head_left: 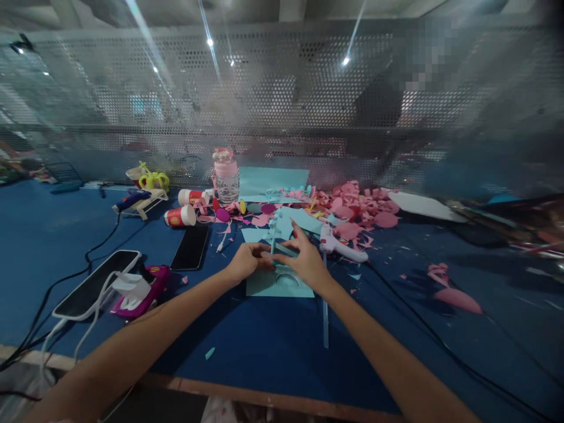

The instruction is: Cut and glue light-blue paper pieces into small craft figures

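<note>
My left hand [247,260] is closed, its fingertips pinching the base of a small upright light-blue cut-out [272,230], perhaps foam or card. My right hand [306,262] meets it from the other side, thumb and fingertips at the same piece and index finger raised. The fingers partly hide where they grip. Below them lies a flat light-blue sheet [259,286] with a round cut in it. A white glue gun [346,249] rests just right of my right hand, near a clear strip [325,323].
Pink cut-outs [348,205] are heaped behind the hands. A clear bottle [226,182], paper cups [180,216] and a black phone [190,248] stand or lie to the left. A purple power strip [152,288] with cables sits nearer. A perforated metal screen [273,111] rises behind.
</note>
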Demonstrator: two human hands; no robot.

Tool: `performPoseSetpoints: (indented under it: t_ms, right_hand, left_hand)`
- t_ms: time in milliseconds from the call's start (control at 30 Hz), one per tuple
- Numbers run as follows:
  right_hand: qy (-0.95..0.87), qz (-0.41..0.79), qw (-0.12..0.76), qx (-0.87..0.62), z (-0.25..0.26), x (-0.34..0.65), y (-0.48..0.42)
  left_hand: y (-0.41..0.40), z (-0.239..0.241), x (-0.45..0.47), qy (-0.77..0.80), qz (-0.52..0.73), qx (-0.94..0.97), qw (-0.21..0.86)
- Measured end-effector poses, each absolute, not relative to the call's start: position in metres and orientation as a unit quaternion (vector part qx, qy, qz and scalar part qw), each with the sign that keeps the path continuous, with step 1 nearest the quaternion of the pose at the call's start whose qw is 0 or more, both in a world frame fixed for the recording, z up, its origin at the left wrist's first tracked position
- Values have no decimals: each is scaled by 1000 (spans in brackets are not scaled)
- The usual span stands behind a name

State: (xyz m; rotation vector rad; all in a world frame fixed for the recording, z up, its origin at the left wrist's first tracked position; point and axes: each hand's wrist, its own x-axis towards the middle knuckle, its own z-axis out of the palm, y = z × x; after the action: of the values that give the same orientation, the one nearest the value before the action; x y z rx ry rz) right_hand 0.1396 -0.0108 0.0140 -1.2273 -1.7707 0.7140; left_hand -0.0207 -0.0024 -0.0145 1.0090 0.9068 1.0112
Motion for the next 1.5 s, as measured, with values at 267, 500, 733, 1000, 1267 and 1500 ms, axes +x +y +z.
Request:
performPoseSetpoints:
  t_ms: [267,500,733,1000,1267,1500]
  right_hand:
    - [-621,240,542,-512,20,170,0]
    - [-620,230,520,-540,21,175,0]
    - [-565,380,512,-524,8,179,9]
    - [-611,396,552,-408,6,175,15]
    - [-555,496,549,-379,14,168,8]
    - [-556,520,482,-433,5,138,-5]
  left_hand:
    - [7,-18,-28,420,533,435,592]
    - [8,-18,-30,409,549,439,582]
    - [9,-14,-29,385,560,415,605]
    - [7,-15,-29,389,559,442,583]
    - [-1,-15,-22,393,514,484,588]
    - [-10,-13,-14,392,476,525,587]
